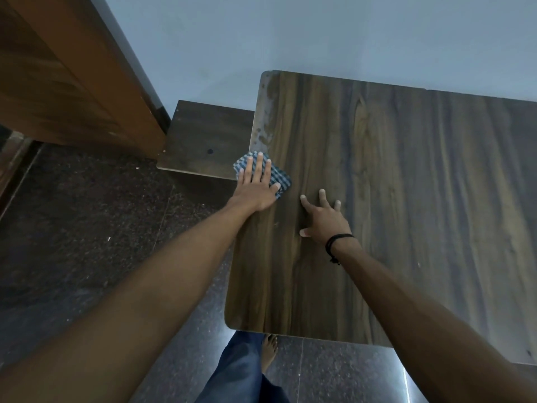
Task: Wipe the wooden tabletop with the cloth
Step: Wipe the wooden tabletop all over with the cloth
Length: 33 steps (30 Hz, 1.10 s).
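Note:
A dark wooden tabletop (406,199) fills the right half of the view. A folded blue-and-white checked cloth (280,177) lies at the table's left edge, partly over the rim. My left hand (257,184) presses flat on the cloth with straight, spread fingers. My right hand (322,216) rests on the bare wood just right of it, fingers spread and fingertips touching the surface; it holds nothing. A pale dusty streak (264,117) runs along the left edge beyond the cloth.
A lower dark wooden shelf (203,141) sits left of the table against the pale blue wall (290,33). A brown wooden door (72,77) stands at the far left. The dark speckled floor (87,213) lies below, with my jeans leg and bare foot (268,350) at the table's near edge.

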Motion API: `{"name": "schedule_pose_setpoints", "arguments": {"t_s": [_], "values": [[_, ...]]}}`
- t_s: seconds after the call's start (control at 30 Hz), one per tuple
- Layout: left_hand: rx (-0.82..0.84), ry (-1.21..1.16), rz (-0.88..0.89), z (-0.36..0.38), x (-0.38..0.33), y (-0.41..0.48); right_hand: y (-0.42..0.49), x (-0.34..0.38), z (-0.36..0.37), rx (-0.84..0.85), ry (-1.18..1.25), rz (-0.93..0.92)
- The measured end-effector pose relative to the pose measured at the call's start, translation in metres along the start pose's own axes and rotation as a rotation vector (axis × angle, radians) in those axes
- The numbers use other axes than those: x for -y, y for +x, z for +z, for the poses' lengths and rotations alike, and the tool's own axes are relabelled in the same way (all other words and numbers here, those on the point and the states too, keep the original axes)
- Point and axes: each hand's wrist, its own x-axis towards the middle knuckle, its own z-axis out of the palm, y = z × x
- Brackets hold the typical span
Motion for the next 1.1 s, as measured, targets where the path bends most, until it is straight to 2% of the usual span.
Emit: {"name": "schedule_pose_setpoints", "arguments": {"t_s": [0.2,0.33,0.43,0.6,0.9,1.1], "values": [[-0.018,0.013,0.049,0.014,0.010,-0.011,-0.002,0.001,-0.005,0.030,-0.005,0.001],[-0.022,0.020,0.036,0.006,0.008,0.005,0.027,0.006,-0.044,-0.061,0.043,-0.031],[-0.013,-0.002,0.013,-0.018,0.002,0.032,0.053,0.015,-0.066,0.010,0.041,-0.025],[-0.004,-0.043,-0.006,-0.050,-0.003,0.074,0.058,0.018,-0.055,0.052,-0.006,-0.013],[-0.104,-0.080,0.015,-0.099,-0.006,0.153,0.063,0.014,-0.054,0.053,-0.008,-0.037],[-0.148,-0.079,0.031,-0.069,-0.001,0.129,0.063,0.013,-0.057,0.078,0.007,-0.033]]}}
